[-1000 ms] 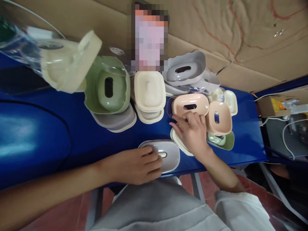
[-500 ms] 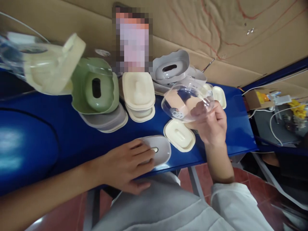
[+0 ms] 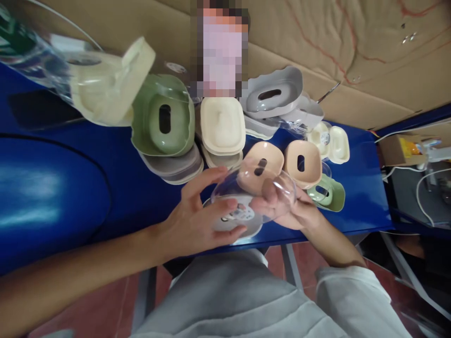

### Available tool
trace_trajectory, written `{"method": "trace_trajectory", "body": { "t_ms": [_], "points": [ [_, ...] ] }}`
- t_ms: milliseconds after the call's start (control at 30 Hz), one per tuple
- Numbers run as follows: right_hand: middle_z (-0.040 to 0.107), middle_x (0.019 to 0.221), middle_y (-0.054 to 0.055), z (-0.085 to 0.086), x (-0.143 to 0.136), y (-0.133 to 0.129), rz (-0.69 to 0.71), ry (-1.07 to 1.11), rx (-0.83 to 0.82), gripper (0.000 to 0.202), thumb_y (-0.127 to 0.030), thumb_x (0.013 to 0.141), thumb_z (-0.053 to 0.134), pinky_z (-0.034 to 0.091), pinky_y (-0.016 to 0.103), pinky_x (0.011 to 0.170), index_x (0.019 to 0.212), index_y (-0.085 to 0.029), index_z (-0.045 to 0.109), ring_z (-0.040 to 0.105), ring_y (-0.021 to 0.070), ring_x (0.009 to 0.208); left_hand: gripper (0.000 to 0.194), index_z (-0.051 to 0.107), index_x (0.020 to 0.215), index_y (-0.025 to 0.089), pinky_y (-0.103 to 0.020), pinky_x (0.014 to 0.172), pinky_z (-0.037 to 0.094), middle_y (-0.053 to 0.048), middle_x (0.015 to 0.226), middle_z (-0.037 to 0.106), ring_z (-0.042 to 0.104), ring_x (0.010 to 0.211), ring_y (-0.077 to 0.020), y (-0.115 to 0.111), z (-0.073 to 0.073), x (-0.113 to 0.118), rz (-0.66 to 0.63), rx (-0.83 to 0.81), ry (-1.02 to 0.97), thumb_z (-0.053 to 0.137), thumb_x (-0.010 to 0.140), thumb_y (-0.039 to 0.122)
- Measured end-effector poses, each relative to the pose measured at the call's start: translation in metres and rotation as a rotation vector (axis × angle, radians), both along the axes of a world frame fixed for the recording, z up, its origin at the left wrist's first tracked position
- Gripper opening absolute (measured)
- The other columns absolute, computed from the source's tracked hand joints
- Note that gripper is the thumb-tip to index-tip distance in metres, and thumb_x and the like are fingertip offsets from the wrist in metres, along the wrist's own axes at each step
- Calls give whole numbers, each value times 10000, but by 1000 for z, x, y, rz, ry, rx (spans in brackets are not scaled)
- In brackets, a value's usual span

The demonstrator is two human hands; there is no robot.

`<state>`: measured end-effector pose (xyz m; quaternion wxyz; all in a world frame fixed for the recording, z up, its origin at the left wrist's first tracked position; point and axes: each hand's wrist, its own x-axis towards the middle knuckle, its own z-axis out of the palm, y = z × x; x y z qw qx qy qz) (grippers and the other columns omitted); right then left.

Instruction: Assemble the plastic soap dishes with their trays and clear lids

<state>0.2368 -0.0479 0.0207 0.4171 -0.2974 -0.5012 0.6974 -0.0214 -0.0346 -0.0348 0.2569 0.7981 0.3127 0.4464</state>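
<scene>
Grasping 1 clear domed cover [image 3: 248, 190] by its 3 o'clock end, the right hand [image 3: 298, 209] has its fingers closed on the thin plastic, some showing through it. The left hand [image 3: 199, 216] has its fingers parted about the 9 o'clock end; whether they actually pinch the cover I cannot tell. The cover bears 1 white sticker [image 3: 244, 212] and is held tilted above 1 gray tray [image 3: 252, 231], which lies toward 6 o'clock at the near table edge, partly blocked by the cover and the left fingers.

Taking the cover as the clock's centre, 2 peach trays, each with 1 slot, sit close by: the first peach tray [image 3: 262, 150] at 12, partly behind the cover, the second peach tray [image 3: 310, 171] at 2. Beyond them come 1 small green tray [image 3: 338, 193] at 3 and 2 small cream pieces [image 3: 338, 145] at 2.

Farther off, 1 wavy-rimmed gray tray [image 3: 273, 102] tops a gray pile at 1, 1 cream lid [image 3: 222, 126] tops a stack at 11, and 1 large green tray [image 3: 176, 129] rests over gray and cream pieces at 10. Past it, 1 cream container [image 3: 93, 87] and 1 clear bottle [image 3: 35, 61] crowd the blue table [image 3: 63, 188].
</scene>
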Motion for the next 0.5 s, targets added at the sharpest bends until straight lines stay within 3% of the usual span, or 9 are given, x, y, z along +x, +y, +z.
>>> {"method": "trace_trajectory", "body": {
  "t_ms": [100,167,267,367,433,500],
  "points": [
    [709,1012,31,-4,9,0,32,-148,65,359,-630,1020,610,688,442,919,1196,-317,606,797,228,1005,593,600,1267,232,-432,960,710,-118,1588,427,673,1273,-271,0,12,0,-33,173,-137,903,757,241],
    [722,1053,41,-6,15,-2,41,-268,112,412,-606,1083,485,691,440,885,1379,-328,554,802,224,994,710,576,1370,207,-382,907,714,-149,1558,464,696,1197,-239,1,23,-1,-66,157,-209,909,743,209],
    [729,1126,77,-10,19,-3,46,-474,222,507,-541,1155,240,685,451,886,1574,-306,402,817,222,990,822,473,1513,246,-307,838,706,-137,1481,541,715,1145,-203,4,38,-3,-244,-152,-348,877,807,126],
    [711,1267,135,-12,23,2,-22,-676,430,563,-546,1161,196,665,491,966,1668,-303,224,793,249,1129,701,487,1507,271,-233,804,680,-68,1277,663,744,1033,-149,10,53,-12,-414,-503,-427,771,905,50],
    [557,1547,188,-9,28,6,-144,-744,608,695,-652,1127,313,637,513,1042,1697,-331,80,697,285,1344,623,509,1512,252,-211,796,667,-61,1238,696,754,998,-140,15,62,-21,-484,-589,-342,736,953,97],
    [228,1777,183,0,31,4,-220,-823,799,900,-810,1034,407,584,540,1140,1707,-350,26,518,335,1542,585,521,1537,244,-213,786,666,-70,1267,716,769,970,-141,19,68,-30,-510,-513,-226,711,990,156]
  ]
}}
